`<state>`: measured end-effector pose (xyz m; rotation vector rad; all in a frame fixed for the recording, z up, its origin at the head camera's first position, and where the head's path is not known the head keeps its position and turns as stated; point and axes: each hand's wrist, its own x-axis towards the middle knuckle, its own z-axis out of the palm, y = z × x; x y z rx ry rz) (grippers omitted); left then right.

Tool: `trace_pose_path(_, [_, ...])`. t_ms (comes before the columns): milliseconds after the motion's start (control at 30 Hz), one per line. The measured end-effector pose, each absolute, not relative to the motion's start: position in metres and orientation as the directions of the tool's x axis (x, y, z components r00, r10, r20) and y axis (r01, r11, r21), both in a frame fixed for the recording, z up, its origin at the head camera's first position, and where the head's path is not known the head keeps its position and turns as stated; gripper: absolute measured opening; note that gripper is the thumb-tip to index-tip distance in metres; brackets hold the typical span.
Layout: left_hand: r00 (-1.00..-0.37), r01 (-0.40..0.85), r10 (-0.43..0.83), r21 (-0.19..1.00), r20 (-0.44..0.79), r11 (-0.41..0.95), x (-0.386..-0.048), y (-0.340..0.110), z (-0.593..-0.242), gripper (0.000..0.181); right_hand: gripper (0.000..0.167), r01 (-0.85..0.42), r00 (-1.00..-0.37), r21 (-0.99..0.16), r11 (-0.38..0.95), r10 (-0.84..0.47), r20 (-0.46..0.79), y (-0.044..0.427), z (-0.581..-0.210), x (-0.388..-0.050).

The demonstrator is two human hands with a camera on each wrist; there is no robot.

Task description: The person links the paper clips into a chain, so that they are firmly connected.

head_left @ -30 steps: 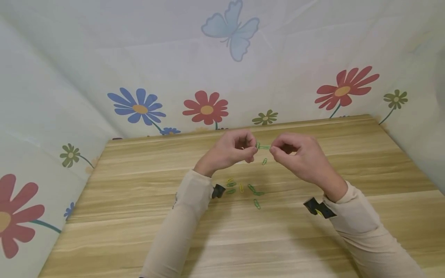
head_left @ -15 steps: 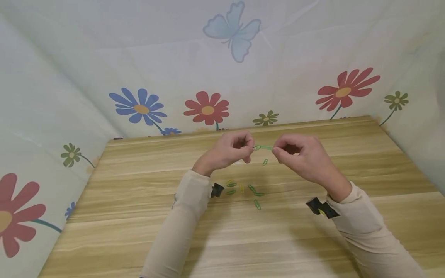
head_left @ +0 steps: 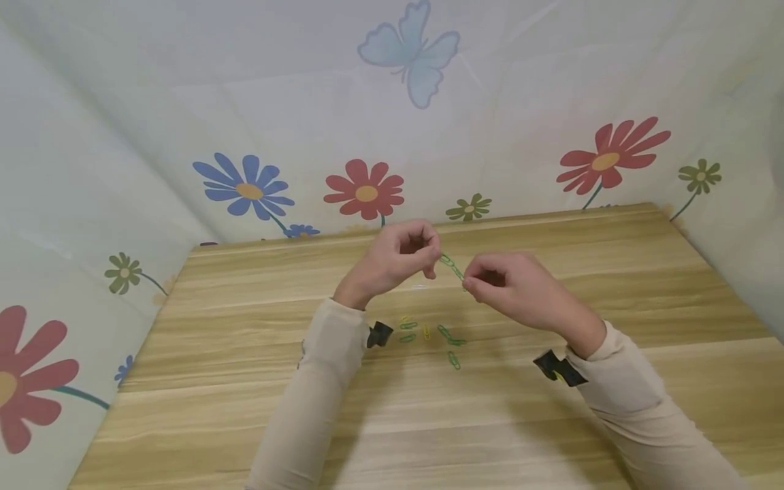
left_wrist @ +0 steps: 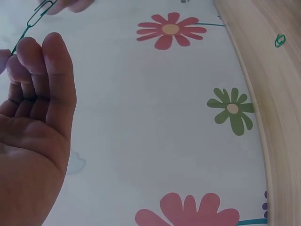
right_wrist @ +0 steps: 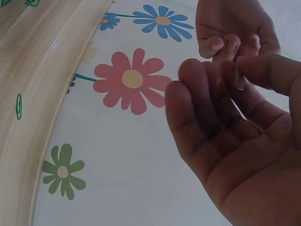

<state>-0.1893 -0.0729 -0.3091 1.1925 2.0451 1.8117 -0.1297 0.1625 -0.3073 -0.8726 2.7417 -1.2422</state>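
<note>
Between my two hands, above the table, green paper clips (head_left: 452, 266) hang linked end to end, slanting down to the right. The left hand (head_left: 395, 262) pinches the upper end between thumb and fingertips, and the right hand (head_left: 523, 292) pinches the lower end. In the left wrist view, a linked green clip (left_wrist: 41, 13) shows beyond the fingers of the left hand (left_wrist: 40, 103). The right wrist view shows the right hand (right_wrist: 240, 141) with thumb and fingertip together; its fingers mostly hide the clips there.
Below the hands on the wooden table (head_left: 245, 381) lie green paper clips (head_left: 454, 360) and yellow paper clips (head_left: 427, 332). Nearer the back edge, a green clip (right_wrist: 19, 106) and a white clip (right_wrist: 54, 44) lie apart. A flower-printed cloth (head_left: 275, 102) stands behind the table.
The linked clips have gone from nearly level to slanting down rightward. My right hand has come lower and slightly left. The left hand has shifted a little left and up.
</note>
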Motion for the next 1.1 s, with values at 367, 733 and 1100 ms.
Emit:
trace_pose_path(367, [-0.673, 0.432, 0.647, 0.9, 0.358, -0.048, -0.183, -0.073, -0.302, 0.007, 0.026, -0.465, -0.86, -0.736, 0.493, -0.45, 0.242, 0.161, -0.309, -0.132])
trace_pose_path(733, [-0.643, 0.453, 0.669, 0.89, 0.373, -0.061, -0.178, -0.067, -0.298, 0.005, 0.024, -0.356, -0.821, -0.929, 0.1, -0.507, 0.26, 0.156, -0.311, -0.133])
trace_pose_path(1100, [-0.634, 0.477, 0.668, 0.877, 0.39, -0.059, -0.178, -0.066, -0.299, 0.005, 0.016, -0.139, -0.777, -0.978, -0.158, -0.595, 0.207, 0.16, -0.324, -0.142])
